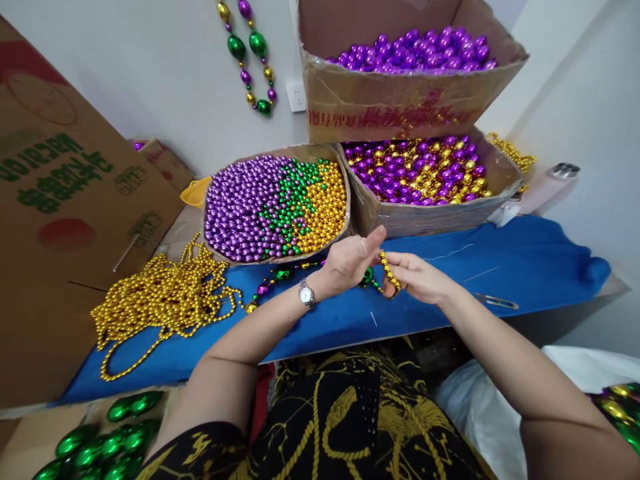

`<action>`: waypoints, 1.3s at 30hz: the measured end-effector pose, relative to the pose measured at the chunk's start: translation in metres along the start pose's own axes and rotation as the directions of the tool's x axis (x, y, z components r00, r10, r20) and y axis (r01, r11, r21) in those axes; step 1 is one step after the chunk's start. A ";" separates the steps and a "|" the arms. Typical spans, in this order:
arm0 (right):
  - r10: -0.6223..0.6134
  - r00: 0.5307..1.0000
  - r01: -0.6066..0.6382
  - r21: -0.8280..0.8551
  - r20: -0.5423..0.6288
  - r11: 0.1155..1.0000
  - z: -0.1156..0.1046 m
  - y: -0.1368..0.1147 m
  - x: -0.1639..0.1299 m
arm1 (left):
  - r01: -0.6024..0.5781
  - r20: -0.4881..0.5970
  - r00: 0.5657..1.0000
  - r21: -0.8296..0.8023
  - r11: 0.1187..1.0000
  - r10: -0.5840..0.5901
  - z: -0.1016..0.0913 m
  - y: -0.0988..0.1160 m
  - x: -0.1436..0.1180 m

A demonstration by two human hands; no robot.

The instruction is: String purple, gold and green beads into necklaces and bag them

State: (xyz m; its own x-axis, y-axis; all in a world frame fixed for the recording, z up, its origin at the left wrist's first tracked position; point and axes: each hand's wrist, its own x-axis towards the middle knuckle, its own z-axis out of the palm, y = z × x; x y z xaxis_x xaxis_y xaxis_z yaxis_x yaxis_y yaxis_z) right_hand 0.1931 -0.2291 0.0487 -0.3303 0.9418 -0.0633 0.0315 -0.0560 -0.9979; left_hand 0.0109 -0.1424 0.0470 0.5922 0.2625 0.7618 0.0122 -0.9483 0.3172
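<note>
My left hand (350, 261), with a wristwatch (307, 294) on the wrist, and my right hand (419, 277) meet over the blue cloth (525, 260). Between them they pinch a bead strand (389, 272) of small gold beads with a green bead beside it. The strand trails left across the cloth through larger green, purple and gold beads (270, 283). A thin thread (450, 253) runs off to the right from my hands.
A box of purple, green and gold beads (275, 203) sits behind my hands; another box of purple and gold beads (420, 170) has a box of purple beads (415, 50) stacked above. Gold bead strands (160, 300) pile at left. Scissors (497, 302) lie at right. Green beads (100, 447) sit below left.
</note>
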 end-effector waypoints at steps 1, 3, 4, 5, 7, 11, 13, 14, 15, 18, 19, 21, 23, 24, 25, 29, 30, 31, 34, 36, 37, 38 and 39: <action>-0.039 0.999 0.038 -0.086 -0.006 0.996 -0.001 -0.003 0.000 | -0.012 0.002 1.000 0.034 0.999 0.012 0.000 0.000 0.000; -0.184 0.974 0.121 -0.392 -0.129 0.912 -0.003 -0.010 -0.003 | 0.033 0.024 0.999 0.035 0.999 -0.033 -0.003 0.005 0.002; -0.294 0.933 0.127 -0.575 -0.207 0.808 -0.003 -0.013 -0.006 | 0.090 0.051 0.995 -0.005 0.996 -0.090 -0.005 0.008 0.003; -0.410 0.875 0.098 -0.736 -0.257 0.670 -0.001 -0.016 -0.009 | 0.168 0.085 0.983 -0.075 0.983 -0.162 -0.007 0.011 0.005; -0.581 0.781 0.010 -0.926 -0.228 0.377 0.006 -0.018 -0.016 | 0.356 0.170 0.932 -0.267 0.895 -0.320 -0.010 0.017 0.008; -0.583 0.812 0.037 -0.997 -0.008 0.065 0.024 -0.011 -0.029 | 0.552 0.253 0.827 -0.528 0.645 -0.502 -0.011 0.021 0.011; -0.572 0.820 0.065 -0.991 -0.016 0.121 0.026 -0.010 -0.032 | 0.556 0.259 0.823 -0.548 0.625 -0.505 -0.011 0.023 0.012; -0.595 0.800 0.057 -0.979 -0.074 0.198 0.024 -0.011 -0.032 | 0.544 0.255 0.833 -0.542 0.640 -0.491 -0.012 0.024 0.012; -0.622 0.767 0.044 -0.954 -0.157 0.296 0.020 -0.012 -0.031 | 0.523 0.245 0.848 -0.530 0.668 -0.469 -0.013 0.025 0.012; -0.535 0.767 0.102 -0.756 -0.354 0.647 0.007 -0.014 -0.021 | 0.399 0.180 0.917 -0.460 0.793 -0.357 -0.014 0.027 0.012; -0.430 0.836 0.140 -0.627 -0.340 0.766 0.004 -0.012 -0.016 | 0.336 0.140 0.942 -0.420 0.843 -0.306 -0.013 0.026 0.012; -0.203 0.965 0.146 -0.301 -0.168 0.942 0.002 -0.005 -0.006 | 0.211 0.054 0.977 -0.307 0.928 -0.205 -0.010 0.024 0.011; -0.080 0.997 0.081 -0.044 0.018 0.996 0.003 0.002 0.002 | 0.129 -0.011 0.991 -0.208 0.970 -0.134 -0.008 0.021 0.010; -0.068 0.996 0.067 0.027 0.058 0.997 0.005 0.005 0.004 | 0.117 -0.025 0.992 -0.193 0.974 -0.124 -0.007 0.020 0.010; -0.076 0.995 0.072 0.068 0.059 0.995 0.006 0.008 0.006 | 0.124 -0.028 0.991 -0.206 0.971 -0.132 -0.006 0.020 0.009; -0.136 0.979 0.137 -0.005 -0.152 0.991 0.008 0.009 0.002 | 0.297 0.000 0.951 -0.290 0.910 -0.311 -0.005 0.018 0.004; -0.147 0.969 0.139 -0.054 -0.198 0.989 0.008 0.009 0.000 | 0.339 0.012 0.937 -0.270 0.901 -0.349 -0.005 0.016 0.001; -0.156 0.961 0.138 -0.096 -0.229 0.986 0.008 0.009 -0.001 | 0.362 0.019 0.930 -0.228 0.904 -0.367 -0.004 0.014 -0.001; -0.159 0.947 0.129 -0.121 -0.281 0.984 0.011 0.011 -0.004 | 0.331 0.014 0.944 -0.031 0.943 -0.330 -0.004 0.000 -0.012; -0.135 0.943 0.115 -0.086 -0.302 0.990 0.012 0.015 -0.003 | 0.330 0.018 0.943 0.088 0.940 -0.332 -0.006 -0.010 -0.021; -0.124 0.941 0.108 -0.067 -0.315 0.992 0.012 0.017 -0.003 | 0.358 0.032 0.930 0.126 0.925 -0.365 -0.008 -0.014 -0.025; -0.115 0.937 0.104 -0.049 -0.329 0.993 0.011 0.021 -0.003 | 0.409 0.052 0.906 0.143 0.901 -0.420 -0.010 -0.017 -0.029; -0.108 0.931 0.102 -0.034 -0.348 0.994 0.010 0.024 -0.003 | 0.479 0.077 0.868 0.132 0.868 -0.490 -0.012 -0.019 -0.034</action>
State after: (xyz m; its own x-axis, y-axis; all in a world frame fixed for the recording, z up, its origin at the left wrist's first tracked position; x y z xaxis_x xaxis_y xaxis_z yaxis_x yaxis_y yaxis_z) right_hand 0.1851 -0.2367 0.0246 0.0174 0.9985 0.0524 0.0300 0.0519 -0.9982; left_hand -0.0189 -0.1313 0.0222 0.5699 0.6791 0.4626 0.4004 -0.7211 0.5654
